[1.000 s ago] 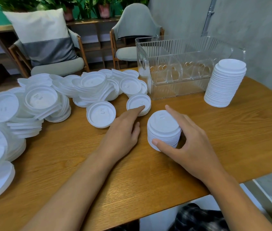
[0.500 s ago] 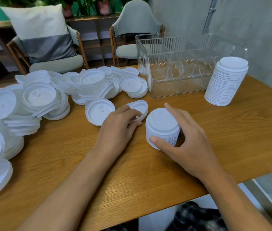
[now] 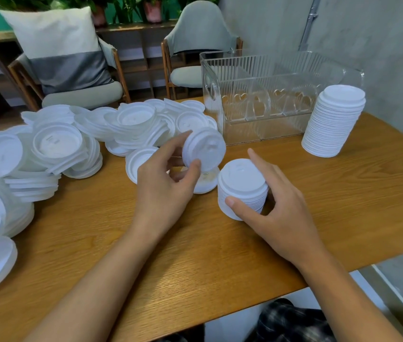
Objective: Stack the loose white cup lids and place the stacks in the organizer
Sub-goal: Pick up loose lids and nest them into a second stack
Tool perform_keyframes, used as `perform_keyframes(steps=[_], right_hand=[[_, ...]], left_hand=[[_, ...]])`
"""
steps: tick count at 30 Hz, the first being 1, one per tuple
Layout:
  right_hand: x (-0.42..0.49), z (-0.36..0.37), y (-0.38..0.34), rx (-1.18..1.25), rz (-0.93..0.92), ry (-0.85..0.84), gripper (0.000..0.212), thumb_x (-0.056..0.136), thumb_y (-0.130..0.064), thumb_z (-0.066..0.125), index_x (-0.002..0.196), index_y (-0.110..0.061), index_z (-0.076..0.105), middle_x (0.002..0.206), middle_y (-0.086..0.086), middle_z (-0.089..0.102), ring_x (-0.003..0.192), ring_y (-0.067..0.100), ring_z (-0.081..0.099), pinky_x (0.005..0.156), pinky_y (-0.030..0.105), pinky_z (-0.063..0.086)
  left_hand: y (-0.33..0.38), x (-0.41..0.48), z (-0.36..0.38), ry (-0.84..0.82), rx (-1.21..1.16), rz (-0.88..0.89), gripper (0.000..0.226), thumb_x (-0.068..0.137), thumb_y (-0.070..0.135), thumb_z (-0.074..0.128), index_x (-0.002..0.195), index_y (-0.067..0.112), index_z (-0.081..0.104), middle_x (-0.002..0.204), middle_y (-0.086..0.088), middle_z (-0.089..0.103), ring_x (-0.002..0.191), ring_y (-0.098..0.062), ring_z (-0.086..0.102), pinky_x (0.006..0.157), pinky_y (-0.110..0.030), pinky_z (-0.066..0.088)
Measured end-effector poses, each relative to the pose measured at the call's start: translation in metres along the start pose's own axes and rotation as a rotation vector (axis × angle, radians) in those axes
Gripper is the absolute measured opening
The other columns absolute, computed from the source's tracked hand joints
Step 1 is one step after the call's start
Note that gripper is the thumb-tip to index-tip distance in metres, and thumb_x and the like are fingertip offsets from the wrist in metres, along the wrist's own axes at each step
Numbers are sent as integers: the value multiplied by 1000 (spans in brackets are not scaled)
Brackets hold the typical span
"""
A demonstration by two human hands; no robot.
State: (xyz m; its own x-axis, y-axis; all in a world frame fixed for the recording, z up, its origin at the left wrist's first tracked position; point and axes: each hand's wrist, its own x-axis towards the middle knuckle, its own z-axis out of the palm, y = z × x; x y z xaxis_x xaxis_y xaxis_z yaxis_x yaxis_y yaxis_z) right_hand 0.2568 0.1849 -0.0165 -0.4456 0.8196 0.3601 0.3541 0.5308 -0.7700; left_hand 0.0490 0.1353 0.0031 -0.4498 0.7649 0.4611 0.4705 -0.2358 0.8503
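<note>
My left hand (image 3: 164, 183) pinches a single white lid (image 3: 204, 148) and holds it tilted above the table. Beneath it another lid (image 3: 206, 181) lies on the wood. My right hand (image 3: 273, 206) grips a short stack of lids (image 3: 242, 187) standing on the table, thumb in front and fingers behind. A big heap of loose white lids (image 3: 55, 146) covers the left side. The clear ribbed organizer (image 3: 257, 95) with dividers stands at the back, with nothing in it. A tall lid stack (image 3: 335, 122) stands just right of it.
The round wooden table (image 3: 343, 193) curves away at the right and near edges. Two chairs (image 3: 190, 45) and a pillow (image 3: 60, 45) stand behind it, with a concrete wall to the right.
My left hand reached to a lid beside the short stack, picked it up and lifted it, tilted, off the table. My right hand stayed on the short stack.
</note>
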Motion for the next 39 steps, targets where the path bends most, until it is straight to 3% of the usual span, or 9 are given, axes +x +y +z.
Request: perform_keyframes(steps=[5,9,12,14,17,23,26,29,39], right_hand=[[0,-1,0,33,11,5,93,85,-46,81,161,-46,28,142,-37,44,133,-17,41,98,-2,34],[0,-1,-1,45,10,3,93,85,-46,81,161,-45,27,143,-37,44,134,-17,41,98,-2,33],[0,-1,-1,45,5,2,93,85,-45,82,161,-45,27,143,-36,43,133,-17,41,98,-1,34],[0,-1,-1,41,1,1,93,86,-45,81,161,-45,27,145,-35,43,134,-17,41,99,0,35],[1,-1,-2,37,-6,4,93,86,-43,82,162,-42,28,147,-35,42,136,-16,39,101,0,33],[0,0,-1,20,-16,3,89,86,-43,82,160,-39,33,145,-33,44,136,-13,41,103,5,37],[0,0,-1,9,-15,-9,86,85,-45,81,158,-39,36,147,-30,46,135,-12,43,102,5,39],[-1,1,-2,7,-21,-29,84,86,-46,79,158,-39,36,148,-28,46,134,-16,41,100,1,35],[0,1,-3,5,-45,-109,88,84,-61,68,161,-43,29,153,-24,40,137,-12,39,99,0,33]], left_hand=[[10,4,-3,-104,-353,-188,52,95,-3,67,139,25,67,103,-11,55,89,-18,71,86,-38,64],[10,5,-5,-138,-532,-273,50,95,-7,62,137,20,68,86,8,65,89,-10,67,82,-32,62],[10,4,-4,-221,-610,-299,49,96,-7,60,140,16,64,103,5,76,102,-14,72,79,-29,61],[10,2,-1,-295,-585,-303,48,97,-6,61,139,16,65,113,-5,76,105,-18,73,79,-28,61],[8,-4,5,-328,-336,-209,39,98,6,69,134,22,69,86,0,65,76,-9,61,73,-23,51],[4,-9,10,-314,-53,-100,34,83,42,80,116,38,74,76,10,52,68,-11,47,68,-26,44],[4,-9,10,-293,41,-11,45,78,55,79,120,41,71,100,18,61,93,-7,63,76,-25,49],[5,-11,12,-332,-9,-3,58,77,55,81,130,33,69,125,20,67,123,-6,62,99,-29,53],[4,-11,12,-389,-30,9,61,77,50,84,132,29,68,126,14,67,123,-11,64,101,-40,56]])
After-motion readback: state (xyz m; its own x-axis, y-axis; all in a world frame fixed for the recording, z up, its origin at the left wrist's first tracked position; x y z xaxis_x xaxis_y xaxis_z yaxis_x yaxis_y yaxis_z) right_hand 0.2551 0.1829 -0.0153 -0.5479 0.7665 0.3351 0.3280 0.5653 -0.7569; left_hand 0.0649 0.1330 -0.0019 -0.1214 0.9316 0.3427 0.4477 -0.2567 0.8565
